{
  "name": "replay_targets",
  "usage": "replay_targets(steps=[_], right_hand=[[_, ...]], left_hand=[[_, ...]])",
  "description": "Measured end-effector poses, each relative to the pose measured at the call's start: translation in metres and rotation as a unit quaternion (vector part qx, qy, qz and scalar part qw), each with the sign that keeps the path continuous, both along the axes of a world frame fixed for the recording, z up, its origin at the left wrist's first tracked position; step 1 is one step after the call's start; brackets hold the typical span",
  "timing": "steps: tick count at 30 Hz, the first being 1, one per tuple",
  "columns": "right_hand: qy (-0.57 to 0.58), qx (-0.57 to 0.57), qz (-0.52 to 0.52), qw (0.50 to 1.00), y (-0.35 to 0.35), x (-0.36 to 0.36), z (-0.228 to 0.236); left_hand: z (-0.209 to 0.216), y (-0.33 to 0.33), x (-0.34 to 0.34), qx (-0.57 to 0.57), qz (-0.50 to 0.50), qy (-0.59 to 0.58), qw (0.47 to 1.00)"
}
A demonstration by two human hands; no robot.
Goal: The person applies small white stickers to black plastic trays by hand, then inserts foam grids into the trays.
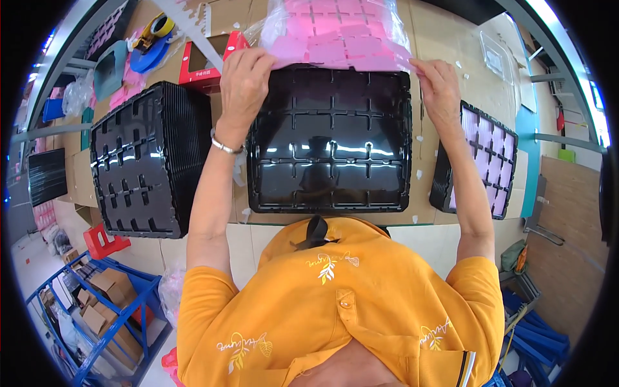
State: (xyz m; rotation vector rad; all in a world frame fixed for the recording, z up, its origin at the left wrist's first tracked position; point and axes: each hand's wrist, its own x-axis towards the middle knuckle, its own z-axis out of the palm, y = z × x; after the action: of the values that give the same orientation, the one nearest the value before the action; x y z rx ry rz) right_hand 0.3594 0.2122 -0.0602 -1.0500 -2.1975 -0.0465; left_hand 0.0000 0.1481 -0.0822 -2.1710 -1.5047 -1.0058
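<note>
A pink foam sheet with cut slots (pixel 342 57) stretches between my hands at the far edge of a black plastic tray (pixel 332 138). My left hand (pixel 246 80) pinches the sheet's left corner, and my right hand (pixel 438 87) pinches its right corner. The tray lies in front of me, its glossy compartments bare of foam. Behind the held sheet, more pink foam sheets (pixel 342 16) rest in clear plastic wrap. To the left stands a tall stack of black trays (pixel 138 161). At the right, beside my forearm, is another tray stack (pixel 480 161) with pink foam in the top one.
A red open box (pixel 209 61) sits at the back left, near a yellow tape roll (pixel 161 26) and a grey-green bin (pixel 111 69). Brown cardboard (pixel 445 39) covers the table. A blue rack with cartons (pixel 103 309) stands on the floor at lower left.
</note>
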Motion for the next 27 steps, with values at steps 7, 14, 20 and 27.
replay_targets(steps=[7,14,20,27], right_hand=[[-0.052,-0.012,0.028,0.998,-0.101,0.006,-0.001],[-0.062,-0.034,0.011,0.997,-0.168,0.008,-0.02],[-0.062,-0.067,0.001,0.996,-0.199,0.011,-0.028],[-0.059,-0.081,-0.019,0.995,-0.213,0.013,-0.036]], left_hand=[[-0.006,-0.115,0.002,-0.026,0.034,0.024,0.999],[-0.02,-0.181,0.015,-0.071,0.025,0.009,0.997],[-0.03,-0.208,0.017,-0.1,0.012,0.004,0.995],[-0.029,-0.226,0.021,-0.135,0.019,-0.006,0.991]])
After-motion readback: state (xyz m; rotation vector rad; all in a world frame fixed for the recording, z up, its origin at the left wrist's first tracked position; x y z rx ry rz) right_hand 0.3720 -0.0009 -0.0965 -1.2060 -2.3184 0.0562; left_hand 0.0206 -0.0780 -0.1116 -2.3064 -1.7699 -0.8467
